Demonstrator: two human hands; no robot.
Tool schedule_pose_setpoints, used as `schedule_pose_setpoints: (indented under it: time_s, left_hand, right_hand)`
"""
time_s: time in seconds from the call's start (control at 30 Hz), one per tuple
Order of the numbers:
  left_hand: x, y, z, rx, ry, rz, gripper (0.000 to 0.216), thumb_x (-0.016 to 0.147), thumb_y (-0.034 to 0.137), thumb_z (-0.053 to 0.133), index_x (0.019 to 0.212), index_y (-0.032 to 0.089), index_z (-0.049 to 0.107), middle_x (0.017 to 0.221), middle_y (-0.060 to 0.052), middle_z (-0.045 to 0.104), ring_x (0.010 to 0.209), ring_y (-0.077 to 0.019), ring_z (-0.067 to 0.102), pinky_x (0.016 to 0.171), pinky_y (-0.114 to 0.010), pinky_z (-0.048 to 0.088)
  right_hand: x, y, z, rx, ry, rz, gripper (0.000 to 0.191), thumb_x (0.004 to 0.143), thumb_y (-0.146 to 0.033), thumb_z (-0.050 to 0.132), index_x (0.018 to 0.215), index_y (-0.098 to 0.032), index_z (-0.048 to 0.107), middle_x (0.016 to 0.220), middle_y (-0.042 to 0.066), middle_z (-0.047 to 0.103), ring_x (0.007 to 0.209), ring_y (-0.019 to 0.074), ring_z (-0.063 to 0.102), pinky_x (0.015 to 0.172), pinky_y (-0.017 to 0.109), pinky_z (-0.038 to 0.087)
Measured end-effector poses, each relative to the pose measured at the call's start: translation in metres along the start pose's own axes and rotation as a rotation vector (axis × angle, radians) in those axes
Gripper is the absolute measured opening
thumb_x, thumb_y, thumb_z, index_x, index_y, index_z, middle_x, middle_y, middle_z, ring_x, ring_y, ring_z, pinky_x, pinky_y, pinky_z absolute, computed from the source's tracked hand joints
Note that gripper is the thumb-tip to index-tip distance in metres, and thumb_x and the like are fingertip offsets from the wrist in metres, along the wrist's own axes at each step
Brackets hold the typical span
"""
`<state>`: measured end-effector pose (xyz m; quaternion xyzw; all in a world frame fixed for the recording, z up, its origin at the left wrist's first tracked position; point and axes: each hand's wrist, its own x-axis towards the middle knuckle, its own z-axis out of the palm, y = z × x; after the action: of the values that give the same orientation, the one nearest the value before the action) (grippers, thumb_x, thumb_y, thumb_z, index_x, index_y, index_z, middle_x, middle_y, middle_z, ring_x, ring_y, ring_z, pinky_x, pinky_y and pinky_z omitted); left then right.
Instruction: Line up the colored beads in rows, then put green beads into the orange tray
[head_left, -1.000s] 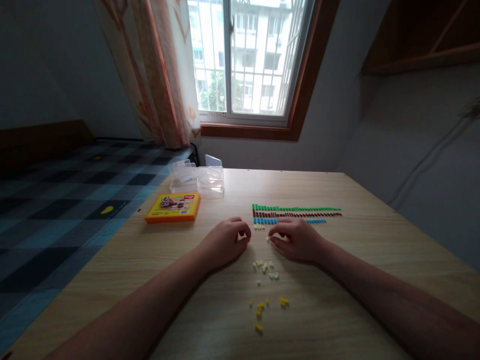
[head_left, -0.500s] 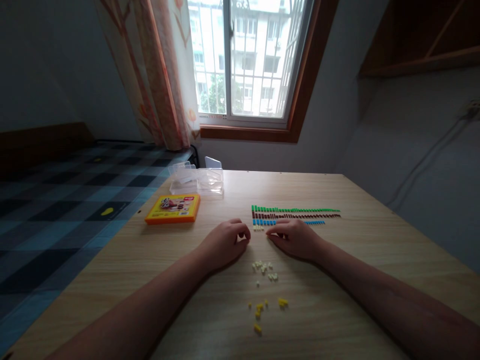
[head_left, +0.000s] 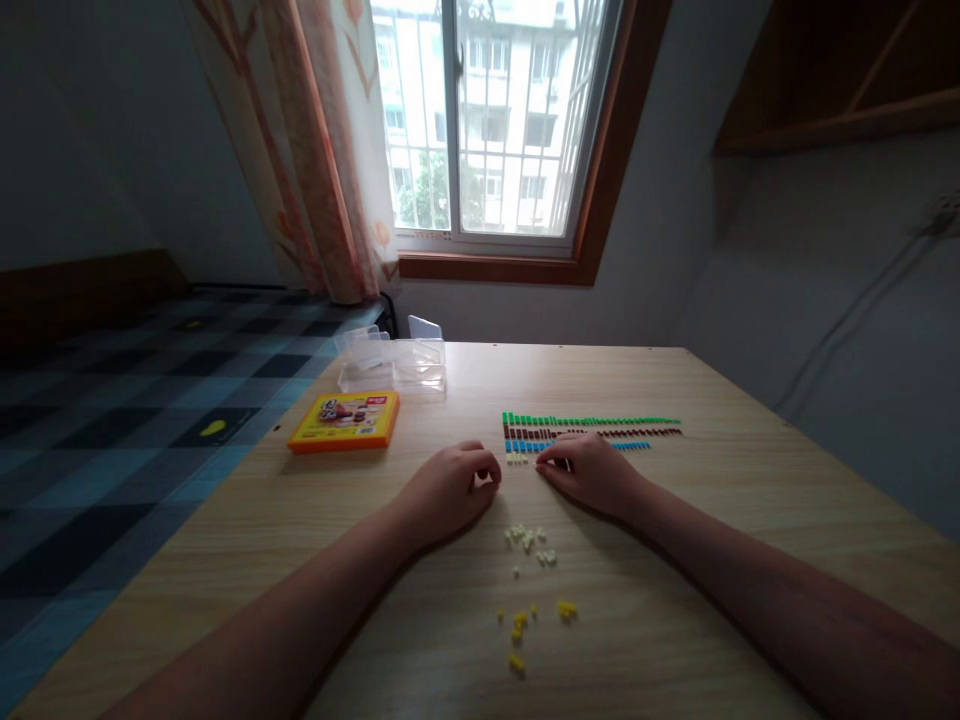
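Observation:
At the end of a short row of cream bricks (head_left: pixel 517 460), my right hand (head_left: pixel 589 470) is pinched, thumb and forefinger closed on a tiny cream brick (head_left: pixel 535 465) at the tabletop. The palm side is turned down, and the hand covers part of the blue brick row (head_left: pixel 517 447) and the brown brick row (head_left: pixel 525 434). My left hand (head_left: pixel 454 487) rests on the table just left of the rows, its fingers curled towards the thumb; anything between the tips is too small to make out. Above the other rows runs a green brick row (head_left: pixel 540 421).
Loose cream bricks (head_left: pixel 525 537) lie nearer me, with loose yellow bricks (head_left: pixel 518 622) below them. A yellow-orange box (head_left: pixel 345 421) sits at the left, in front of clear plastic containers (head_left: pixel 394 362). The wooden table (head_left: pixel 615 376) borders a bed (head_left: pixel 225 370) with a checked cover.
My right fingertips have shifted very slightly right and nearer me, and a cream speck shows at them. My left hand stays in place. The view has tilted a little.

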<state>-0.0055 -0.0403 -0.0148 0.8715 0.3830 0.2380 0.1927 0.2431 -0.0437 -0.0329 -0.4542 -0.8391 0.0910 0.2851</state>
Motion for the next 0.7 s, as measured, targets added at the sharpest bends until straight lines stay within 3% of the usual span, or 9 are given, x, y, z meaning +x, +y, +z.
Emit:
schedule_pose_setpoints:
  time_s: [0.33,0.7]
  left_hand:
    - [0.0001,0.0026,-0.0001,0.018,-0.001,-0.002,0.015,0.077,0.008,0.059,0.079,0.019,0.069,0.084,-0.001,0.065,0.070,-0.0128,0.058,0.067,-0.023,0.045]
    - [0.0001,0.0020,-0.0003,0.029,-0.012,0.008,0.015,0.078,0.009,0.058,0.080,0.019,0.069,0.085,-0.002,0.065,0.071,-0.0132,0.059,0.066,-0.024,0.045]
  right_hand:
    - [0.0070,-0.0100,0.0018,-0.063,0.017,0.129,0.013,0.087,-0.021,0.067,0.086,-0.022,0.080,0.081,0.002,0.077,0.076,0.0182,0.067,0.072,0.028,0.045]
    - [0.0060,-0.0074,0.0012,-0.051,0.003,0.124,0.014,0.087,-0.022,0.066,0.087,-0.022,0.081,0.083,0.003,0.077,0.076,0.0187,0.067,0.071,0.029,0.046]
